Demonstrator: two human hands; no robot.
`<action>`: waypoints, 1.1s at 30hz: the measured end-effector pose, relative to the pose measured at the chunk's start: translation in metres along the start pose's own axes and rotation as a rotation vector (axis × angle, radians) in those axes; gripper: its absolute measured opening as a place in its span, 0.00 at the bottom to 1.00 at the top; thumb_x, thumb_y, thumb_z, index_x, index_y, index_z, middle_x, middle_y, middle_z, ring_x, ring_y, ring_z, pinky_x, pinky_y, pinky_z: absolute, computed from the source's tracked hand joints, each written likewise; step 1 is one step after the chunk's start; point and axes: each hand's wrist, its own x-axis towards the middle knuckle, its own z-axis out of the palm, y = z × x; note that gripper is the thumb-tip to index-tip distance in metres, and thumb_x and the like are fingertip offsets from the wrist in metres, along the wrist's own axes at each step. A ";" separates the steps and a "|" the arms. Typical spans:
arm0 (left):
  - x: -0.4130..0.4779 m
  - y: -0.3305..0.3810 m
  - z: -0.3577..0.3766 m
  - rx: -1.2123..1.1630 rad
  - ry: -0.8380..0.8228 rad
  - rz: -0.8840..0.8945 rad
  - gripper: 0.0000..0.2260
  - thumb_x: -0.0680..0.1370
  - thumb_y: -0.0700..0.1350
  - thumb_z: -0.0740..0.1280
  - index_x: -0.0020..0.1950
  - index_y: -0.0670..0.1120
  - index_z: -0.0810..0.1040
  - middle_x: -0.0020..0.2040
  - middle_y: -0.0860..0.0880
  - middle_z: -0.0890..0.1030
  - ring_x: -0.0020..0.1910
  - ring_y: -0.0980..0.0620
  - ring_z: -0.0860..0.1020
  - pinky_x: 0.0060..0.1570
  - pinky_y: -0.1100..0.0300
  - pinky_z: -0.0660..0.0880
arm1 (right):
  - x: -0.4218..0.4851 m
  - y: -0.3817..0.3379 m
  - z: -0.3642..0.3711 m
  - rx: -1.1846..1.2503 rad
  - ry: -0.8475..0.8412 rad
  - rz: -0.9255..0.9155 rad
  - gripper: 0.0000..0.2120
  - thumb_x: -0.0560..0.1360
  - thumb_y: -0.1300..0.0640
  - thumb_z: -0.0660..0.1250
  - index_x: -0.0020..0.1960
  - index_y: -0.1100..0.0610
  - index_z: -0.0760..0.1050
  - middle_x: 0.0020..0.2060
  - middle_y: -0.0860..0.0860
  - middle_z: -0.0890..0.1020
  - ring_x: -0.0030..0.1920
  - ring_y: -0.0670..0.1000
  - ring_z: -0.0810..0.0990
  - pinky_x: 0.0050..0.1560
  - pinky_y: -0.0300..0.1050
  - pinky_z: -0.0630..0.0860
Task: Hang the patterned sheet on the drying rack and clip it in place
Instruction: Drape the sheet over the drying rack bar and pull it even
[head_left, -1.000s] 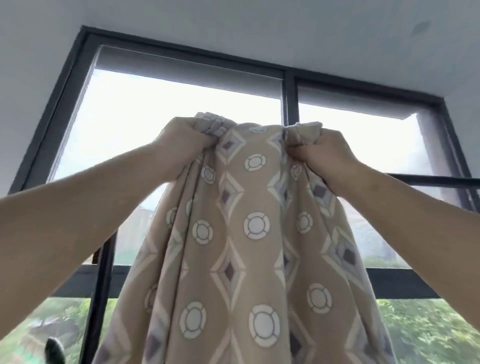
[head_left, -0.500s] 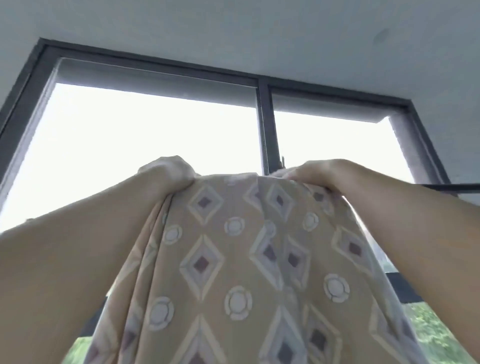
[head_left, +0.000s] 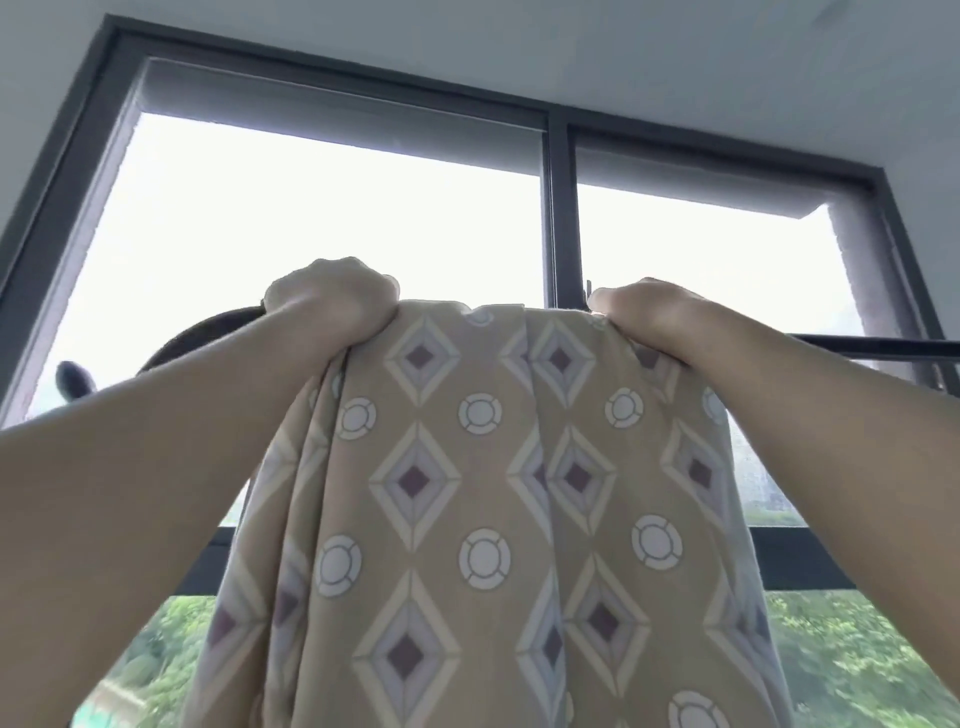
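Observation:
The patterned sheet (head_left: 483, 509) is tan with diamonds and rings, and it hangs down the middle of the view from its top edge. My left hand (head_left: 332, 301) grips that edge at its left corner in a closed fist. My right hand (head_left: 654, 317) holds the right corner, fingers curled over the fabric. The dark rail of the drying rack (head_left: 878, 345) runs out to the right behind my right wrist, and a curved dark end (head_left: 202, 335) shows behind my left wrist. The sheet's top edge lies level with the rail; the rail between my hands is hidden by fabric.
A large dark-framed window (head_left: 558, 208) fills the background, with a bright sky and green trees below. A horizontal frame bar (head_left: 826, 558) crosses behind the sheet. A small dark rounded object (head_left: 72, 379) sits at the far left above my forearm. No clips are visible.
My hands held the bunched sheet high, then lowered its top edge to rail level. The fabric between my hands has spread flatter. The rack's curved left end has come into view.

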 end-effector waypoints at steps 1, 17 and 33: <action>-0.004 -0.004 0.004 0.007 0.084 0.016 0.15 0.78 0.48 0.51 0.48 0.44 0.75 0.37 0.47 0.73 0.42 0.45 0.72 0.46 0.56 0.63 | -0.004 0.000 0.002 -0.070 0.054 -0.016 0.18 0.74 0.43 0.51 0.47 0.54 0.74 0.36 0.52 0.80 0.41 0.54 0.76 0.52 0.49 0.67; -0.018 -0.068 -0.049 -0.625 -0.370 0.100 0.15 0.81 0.50 0.59 0.55 0.41 0.78 0.61 0.46 0.76 0.60 0.50 0.71 0.53 0.61 0.63 | -0.102 -0.092 0.049 -0.169 0.220 -0.498 0.23 0.78 0.39 0.46 0.64 0.47 0.69 0.63 0.49 0.74 0.67 0.54 0.66 0.71 0.61 0.51; 0.011 -0.110 -0.068 -0.562 0.185 -0.238 0.13 0.81 0.42 0.58 0.58 0.35 0.76 0.58 0.38 0.78 0.58 0.40 0.76 0.47 0.57 0.69 | -0.104 -0.138 0.060 -0.190 0.237 -0.528 0.14 0.77 0.48 0.51 0.55 0.49 0.72 0.51 0.50 0.77 0.56 0.53 0.70 0.58 0.53 0.59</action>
